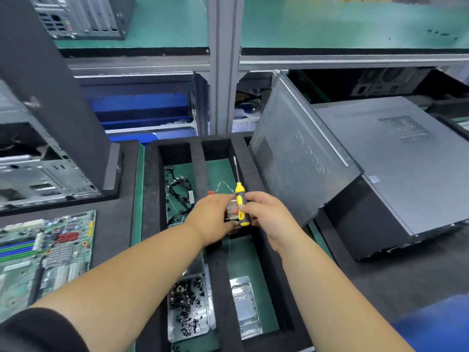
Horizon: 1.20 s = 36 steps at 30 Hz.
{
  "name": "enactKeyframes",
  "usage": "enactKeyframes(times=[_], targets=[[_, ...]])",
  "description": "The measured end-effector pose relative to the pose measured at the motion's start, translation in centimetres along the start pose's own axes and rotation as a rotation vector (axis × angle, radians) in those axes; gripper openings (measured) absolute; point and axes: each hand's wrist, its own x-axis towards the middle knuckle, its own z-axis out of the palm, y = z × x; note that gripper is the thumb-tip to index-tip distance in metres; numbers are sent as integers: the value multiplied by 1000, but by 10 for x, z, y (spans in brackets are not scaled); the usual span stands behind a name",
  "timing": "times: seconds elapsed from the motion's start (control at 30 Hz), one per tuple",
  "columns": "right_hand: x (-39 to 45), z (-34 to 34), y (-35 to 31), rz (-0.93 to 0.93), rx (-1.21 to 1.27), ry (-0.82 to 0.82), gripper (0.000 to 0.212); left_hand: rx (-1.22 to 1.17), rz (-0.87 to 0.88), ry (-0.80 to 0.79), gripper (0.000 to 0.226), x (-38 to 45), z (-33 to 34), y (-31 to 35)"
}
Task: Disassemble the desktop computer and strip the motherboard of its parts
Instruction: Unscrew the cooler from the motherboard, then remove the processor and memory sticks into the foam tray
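Both hands meet over the black foam divider tray (149, 199). Left hand (213, 219) grips a finned silver metal heatsink (232, 209); right hand (266, 214) pinches a yellow-and-black handled screwdriver (239, 199), tip up. Green motherboard (45, 250) sits far left, grey case panel (299, 158) leaning right.

You are at an electronics disassembly workbench in a workshop or factory. Take the black foam sorting tray (200, 158) as your landmark: left of it lies a bare motherboard (48, 246), right of it a closed desktop case (396, 161), behind it an aluminium-frame rack (224, 59) with green-matted shelves holding further computer cases (83, 16).
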Motion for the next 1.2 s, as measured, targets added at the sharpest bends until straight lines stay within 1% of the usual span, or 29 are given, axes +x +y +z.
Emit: enactKeyframes(times=[0.07,0.2,0.27,0.37,0.47,0.53,0.6,0.67,0.77,0.9,1.0,1.2], targets=[[2,10,0,0,0,-20,37,-39,-32,28,47,-17,-13,-7],[8,40,2,-19,-41,-103,14,-65,-151,102,30,-54,-37,-33],[11,59,2,-23,-45,-151,10,-72,-198,146,26,-73,-48,-48],[14,90,6,-5,-111,-173,11,-71,-245,198,21,-101,-65,-69],[15,122,12,33,-190,-168,16,-76,-283,246,17,-130,-79,-91],[16,141,17,60,-237,-170,8,-93,-311,270,16,-149,-87,-105],[18,161,26,90,-302,-177,13,-120,-345,302,15,-170,-93,-119],[18,180,35,107,-398,-181,12,-157,-385,334,13,-192,-97,-132],[17,203,46,131,-472,-156,21,-223,-453,355,13,-220,-102,-150],[18,222,53,153,-496,-57,33,-291,-492,370,14,-244,-108,-167],[17,229,53,157,-561,-15,31,-310,-493,383,16,-253,-113,-177],[10,238,49,142,-696,77,19,-366,-486,429,17,-267,-119,-199]])
